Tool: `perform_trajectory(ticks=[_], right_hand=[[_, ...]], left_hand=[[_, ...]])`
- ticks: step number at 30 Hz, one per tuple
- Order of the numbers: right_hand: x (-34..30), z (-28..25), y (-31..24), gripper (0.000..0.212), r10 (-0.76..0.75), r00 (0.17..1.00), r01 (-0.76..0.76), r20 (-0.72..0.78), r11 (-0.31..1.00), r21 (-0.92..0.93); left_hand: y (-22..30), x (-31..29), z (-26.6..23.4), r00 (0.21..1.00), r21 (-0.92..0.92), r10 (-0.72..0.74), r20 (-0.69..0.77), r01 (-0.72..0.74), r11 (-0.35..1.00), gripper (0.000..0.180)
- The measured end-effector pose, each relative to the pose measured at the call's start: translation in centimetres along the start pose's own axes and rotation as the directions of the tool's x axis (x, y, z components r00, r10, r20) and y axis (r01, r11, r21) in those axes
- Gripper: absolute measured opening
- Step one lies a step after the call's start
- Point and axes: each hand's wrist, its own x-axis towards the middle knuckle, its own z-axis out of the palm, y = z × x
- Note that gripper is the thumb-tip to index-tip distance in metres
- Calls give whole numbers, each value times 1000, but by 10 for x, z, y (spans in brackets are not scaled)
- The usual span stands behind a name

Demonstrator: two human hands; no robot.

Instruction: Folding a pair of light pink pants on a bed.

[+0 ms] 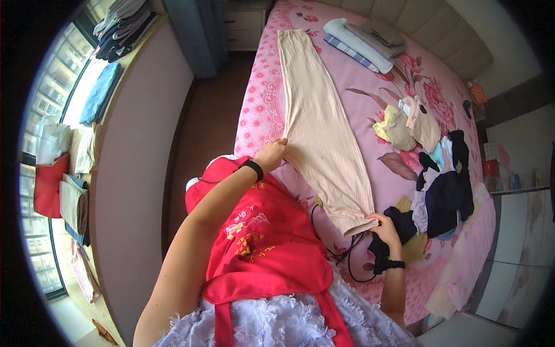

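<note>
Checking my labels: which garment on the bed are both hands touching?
The long cream ribbed garment, laid out lengthwise; the dark and pastel clothes lie bunched.

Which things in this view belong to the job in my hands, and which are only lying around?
In the job:
- long ribbed cream fabric garment
- pink floral fabric bedspread beneath

Lying around:
- folded blue-and-white checked cloth
- crumpled yellow garment
- crumpled dark clothes

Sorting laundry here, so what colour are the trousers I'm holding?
The trousers are pale cream, best seen in the head view.

Hands [272, 155] [386, 229] hold cream trousers [318, 127], seemingly folded lengthwise, on bed [359, 75].
</note>
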Motion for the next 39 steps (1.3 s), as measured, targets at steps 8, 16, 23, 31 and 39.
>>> perform_trajectory(ticks=[8, 16, 23, 31, 39], right_hand=[[13, -26, -26, 34, 119, 966, -131, 229, 991, 37], [21, -86, -134, 37, -10, 971, 51, 239, 985, -166], [106, -102, -183, 37, -202, 936, 228, 290, 972, -59], [282, -53, -119, 51, -274, 946, 262, -171, 961, -89], [252, 5, -54, 58, -141, 955, 91, -261, 977, -195]], left_hand=[[61, -2, 2, 983, 207, 0, 184, -39, 978, 48], [103, -6, 46, 965, -52, 247, 90, -243, 969, 89], [100, 6, 19, 949, -276, 11, 316, 81, 958, 49], [64, 27, 43, 807, -921, -536, 248, 368, 129, 47], [54, 17, 62, 725, -775, -618, 304, 566, 282, 51]])
